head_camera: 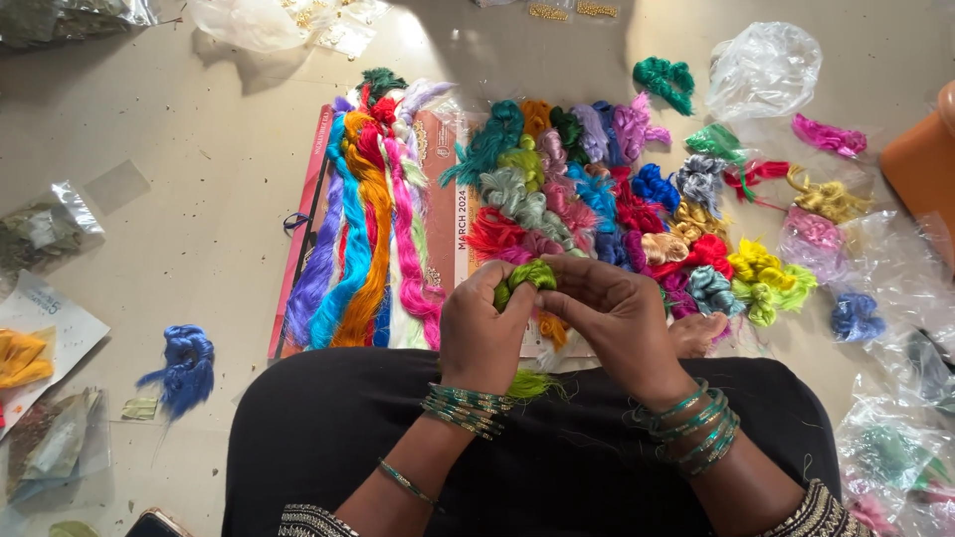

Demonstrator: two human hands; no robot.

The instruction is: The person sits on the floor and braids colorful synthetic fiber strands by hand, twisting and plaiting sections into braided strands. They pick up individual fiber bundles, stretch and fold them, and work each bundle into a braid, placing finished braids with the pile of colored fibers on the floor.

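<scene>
Both my hands meet over my lap in the head view. My left hand [484, 328] and my right hand [614, 316] together pinch a small olive-green bundle of silk thread [528, 275]; its loose tail [530, 383] hangs down below my left wrist onto my black garment. Green bangles circle both wrists. Just beyond my fingers lies a pile of several coiled thread bundles [597, 204] in many colours, and to its left long straight skeins [363, 224] in purple, blue, orange and pink lie on a calendar sheet [461, 214].
A blue skein [186, 366] lies on the floor at left, near plastic packets [45, 231] and an orange-yellow skein [22, 358]. Clear plastic bags [764, 68] and loose bundles spread to the right. An orange object [925, 159] sits at the right edge.
</scene>
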